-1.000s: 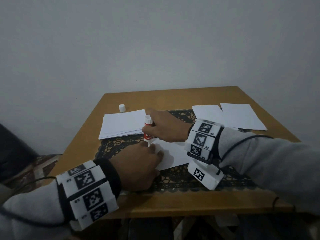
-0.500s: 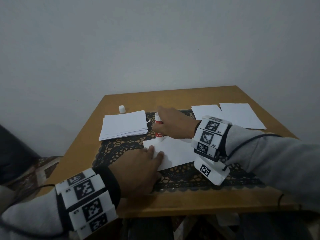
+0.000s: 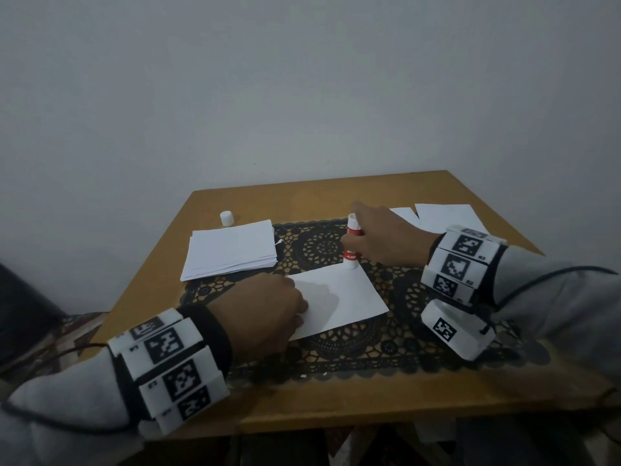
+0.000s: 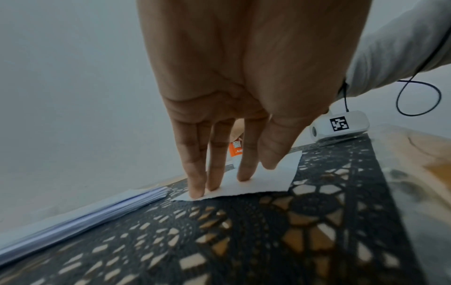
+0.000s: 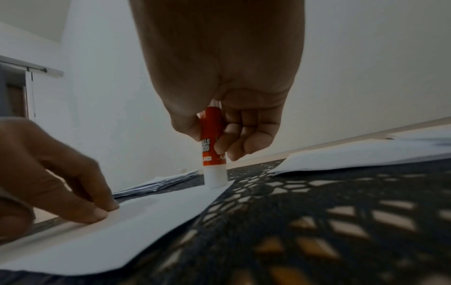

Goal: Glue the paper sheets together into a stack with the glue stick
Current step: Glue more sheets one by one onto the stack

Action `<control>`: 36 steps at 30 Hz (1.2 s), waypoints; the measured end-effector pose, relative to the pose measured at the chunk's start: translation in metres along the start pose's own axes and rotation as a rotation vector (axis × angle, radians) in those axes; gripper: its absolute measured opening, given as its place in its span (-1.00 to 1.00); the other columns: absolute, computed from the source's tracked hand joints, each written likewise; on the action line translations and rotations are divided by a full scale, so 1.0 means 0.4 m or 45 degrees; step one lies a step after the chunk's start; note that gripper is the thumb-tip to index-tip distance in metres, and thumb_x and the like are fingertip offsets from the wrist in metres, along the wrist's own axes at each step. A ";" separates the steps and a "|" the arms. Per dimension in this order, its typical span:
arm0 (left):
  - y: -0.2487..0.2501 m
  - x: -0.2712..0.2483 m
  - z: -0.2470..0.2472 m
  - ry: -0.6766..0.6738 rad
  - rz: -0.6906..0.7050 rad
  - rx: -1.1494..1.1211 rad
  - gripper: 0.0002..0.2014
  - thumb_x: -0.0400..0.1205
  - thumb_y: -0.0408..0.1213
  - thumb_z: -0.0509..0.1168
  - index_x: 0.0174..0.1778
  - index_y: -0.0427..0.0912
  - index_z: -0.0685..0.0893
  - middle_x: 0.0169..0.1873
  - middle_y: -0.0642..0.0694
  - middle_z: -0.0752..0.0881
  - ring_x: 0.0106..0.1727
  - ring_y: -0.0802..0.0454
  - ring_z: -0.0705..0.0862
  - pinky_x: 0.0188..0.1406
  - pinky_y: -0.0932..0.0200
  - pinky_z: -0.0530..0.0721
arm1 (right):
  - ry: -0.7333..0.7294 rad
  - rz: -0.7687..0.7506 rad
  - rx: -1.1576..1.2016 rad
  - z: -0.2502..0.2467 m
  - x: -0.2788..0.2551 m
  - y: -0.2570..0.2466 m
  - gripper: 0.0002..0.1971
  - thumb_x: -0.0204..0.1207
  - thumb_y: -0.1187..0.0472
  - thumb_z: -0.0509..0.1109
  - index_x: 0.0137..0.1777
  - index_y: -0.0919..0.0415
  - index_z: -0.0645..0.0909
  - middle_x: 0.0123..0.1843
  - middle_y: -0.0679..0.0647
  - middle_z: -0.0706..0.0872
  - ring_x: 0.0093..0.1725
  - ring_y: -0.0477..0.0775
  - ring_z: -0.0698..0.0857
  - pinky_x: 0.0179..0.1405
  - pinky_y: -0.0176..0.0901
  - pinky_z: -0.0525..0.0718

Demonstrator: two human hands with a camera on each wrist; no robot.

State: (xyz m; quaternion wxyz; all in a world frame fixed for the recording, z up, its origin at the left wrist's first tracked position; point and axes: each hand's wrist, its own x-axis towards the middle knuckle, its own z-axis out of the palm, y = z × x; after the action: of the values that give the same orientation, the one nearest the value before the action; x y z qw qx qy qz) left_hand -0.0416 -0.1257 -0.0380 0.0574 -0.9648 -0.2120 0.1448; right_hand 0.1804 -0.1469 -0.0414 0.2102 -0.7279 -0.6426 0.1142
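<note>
A single white paper sheet [image 3: 342, 297] lies on the black lace mat [image 3: 386, 344] in the middle of the table. My left hand [image 3: 268, 307] presses its near left corner flat with straight fingers [image 4: 195, 173]. My right hand [image 3: 376, 237] grips the red and white glue stick [image 3: 351, 243] upright, its tip touching the sheet's far right corner [image 5: 216, 181]. A stack of white sheets [image 3: 232, 250] lies to the left. Two more loose sheets [image 3: 443, 216] lie at the back right, partly hidden by my right wrist.
The white glue cap [image 3: 226, 218] stands on the wooden table [image 3: 268, 200] behind the left stack. A grey wall rises just beyond the table's far edge. The mat's near half in front of the sheet is bare.
My right hand has slid the glue stick along the sheet's far edge from its left end to its right corner. The left hand has stayed pressing the sheet.
</note>
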 end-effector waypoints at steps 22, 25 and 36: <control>0.010 0.066 -0.025 0.043 0.062 -0.019 -0.80 0.62 -0.19 0.33 0.11 -0.15 0.61 0.04 -0.11 0.63 0.02 -0.06 0.61 -0.04 0.06 0.65 | 0.128 -0.066 0.335 0.007 -0.017 0.001 -0.68 0.50 0.14 0.53 0.00 0.18 0.42 -0.17 0.11 0.74 -0.29 0.11 0.79 -0.29 0.01 0.77; 0.012 0.065 -0.027 0.052 0.066 -0.012 -0.81 0.62 -0.20 0.32 0.11 -0.15 0.61 0.03 -0.12 0.64 0.02 -0.07 0.62 -0.02 0.04 0.65 | 0.124 -0.046 0.352 0.007 -0.013 0.005 -0.64 0.49 0.16 0.53 0.03 0.19 0.37 -0.14 0.11 0.76 -0.32 0.08 0.80 -0.32 -0.03 0.76; 0.011 0.064 -0.021 0.089 0.065 0.012 -0.81 0.61 -0.17 0.33 0.09 -0.14 0.63 0.00 -0.10 0.66 0.00 -0.06 0.64 -0.09 0.11 0.62 | 0.133 -0.007 0.371 0.002 -0.013 0.020 -0.66 0.48 0.11 0.55 -0.11 0.07 0.36 -0.13 0.12 0.78 -0.25 0.09 0.80 -0.12 0.20 0.78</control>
State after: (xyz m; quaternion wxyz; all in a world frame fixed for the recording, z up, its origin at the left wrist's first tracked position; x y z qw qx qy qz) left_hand -0.0149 -0.1194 -0.0373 0.0655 -0.9740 -0.1847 0.1135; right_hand 0.1865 -0.1525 -0.0463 0.3471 -0.6928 -0.6095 0.1675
